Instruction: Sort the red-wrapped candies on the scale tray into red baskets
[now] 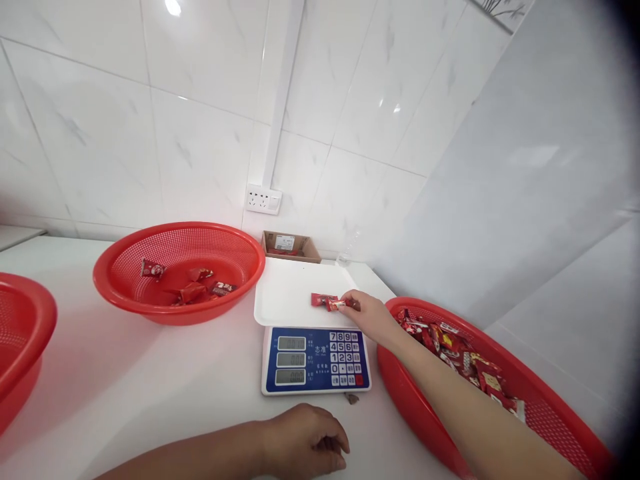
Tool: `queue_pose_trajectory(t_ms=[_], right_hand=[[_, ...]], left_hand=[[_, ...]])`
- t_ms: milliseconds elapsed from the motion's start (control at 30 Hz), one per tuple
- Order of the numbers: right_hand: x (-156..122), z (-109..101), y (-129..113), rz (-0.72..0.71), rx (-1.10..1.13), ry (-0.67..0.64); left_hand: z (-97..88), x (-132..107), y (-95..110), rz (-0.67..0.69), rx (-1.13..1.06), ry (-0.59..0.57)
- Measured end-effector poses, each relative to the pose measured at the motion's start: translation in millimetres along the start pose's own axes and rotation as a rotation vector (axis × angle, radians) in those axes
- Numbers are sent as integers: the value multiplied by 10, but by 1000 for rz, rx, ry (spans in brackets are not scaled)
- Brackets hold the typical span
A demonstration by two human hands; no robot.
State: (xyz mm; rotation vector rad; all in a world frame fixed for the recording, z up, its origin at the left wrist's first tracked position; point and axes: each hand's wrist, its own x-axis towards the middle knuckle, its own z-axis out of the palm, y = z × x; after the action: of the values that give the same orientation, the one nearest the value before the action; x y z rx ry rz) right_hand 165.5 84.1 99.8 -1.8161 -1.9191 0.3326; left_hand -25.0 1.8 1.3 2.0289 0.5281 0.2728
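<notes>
My right hand (369, 311) has its grip clamped on a red candy (336, 304) over the scale pan (285, 297), centre frame, beside another wrapper (320, 299). I judge weighing is underway; next calls for letting go cleanly. My left hand (305, 440) rests curled and empty on the bench (150, 373). The scale readout is too small to read.
</notes>
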Motion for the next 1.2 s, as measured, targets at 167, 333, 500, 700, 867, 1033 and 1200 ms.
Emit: queue_pose_trajectory(t_ms=[167, 333, 500, 700, 867, 1033, 1200], right_hand=[[3, 9, 62, 44, 31, -3], [-130, -146, 45, 75, 14, 29], [-340, -469, 353, 160, -61, 133], [-534, -627, 1150, 267, -340, -5], [-617, -468, 1353, 296, -442, -185], [-603, -387, 1277, 351, -534, -262], [-619, -417, 1181, 360, -619, -276]], left_hand=[[4, -6, 0, 11, -17, 2], [3, -11, 2, 14, -5, 11], [-10, -27, 15, 6, -6, -5], [-10, -17, 25, -14, 20, 2], [-18, -28, 38, -1, 29, -1], [-13, -46, 46, -19, 35, -9], [12, -48, 29, -2, 29, 6]])
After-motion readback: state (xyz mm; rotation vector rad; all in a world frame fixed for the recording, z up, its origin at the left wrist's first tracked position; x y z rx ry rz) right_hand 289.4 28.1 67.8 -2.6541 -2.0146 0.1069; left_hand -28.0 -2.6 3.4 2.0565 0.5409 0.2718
